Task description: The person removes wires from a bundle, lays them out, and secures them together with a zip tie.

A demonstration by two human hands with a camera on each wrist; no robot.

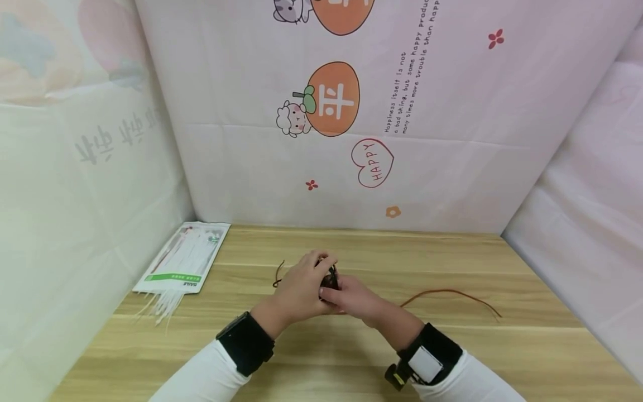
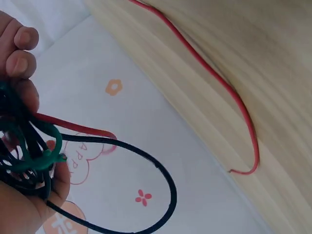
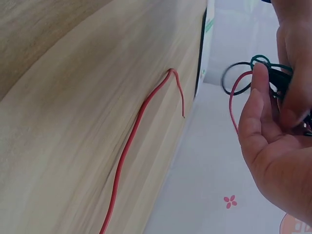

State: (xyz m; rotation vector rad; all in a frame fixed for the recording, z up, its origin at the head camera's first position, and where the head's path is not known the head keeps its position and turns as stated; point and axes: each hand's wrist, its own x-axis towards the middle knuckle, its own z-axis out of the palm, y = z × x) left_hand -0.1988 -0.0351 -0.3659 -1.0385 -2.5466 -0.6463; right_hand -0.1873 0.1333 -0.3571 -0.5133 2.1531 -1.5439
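Note:
Above the middle of the table, both hands hold a coiled bundle of wires [image 1: 330, 282] between them. My left hand [image 1: 300, 287] curls over it from the left, and my right hand [image 1: 358, 300] grips it from the right with the thumb across its front. Black strands make up most of the coil; a green wire [image 2: 53, 157] loops across it. A black wire loop [image 2: 171, 185] sticks out in the left wrist view. A long red wire [image 3: 129, 141] lies on the tabletop, trailing rightward in the head view. The fingers partly hide the bundle.
On the table's left side lies a white plastic packet [image 1: 173, 257] with a green stripe, thin white strips like cable ties [image 1: 168, 304] poking from its near end. Printed white cloth [image 1: 241, 167] walls the wooden table [image 1: 321, 365] at the back and both sides.

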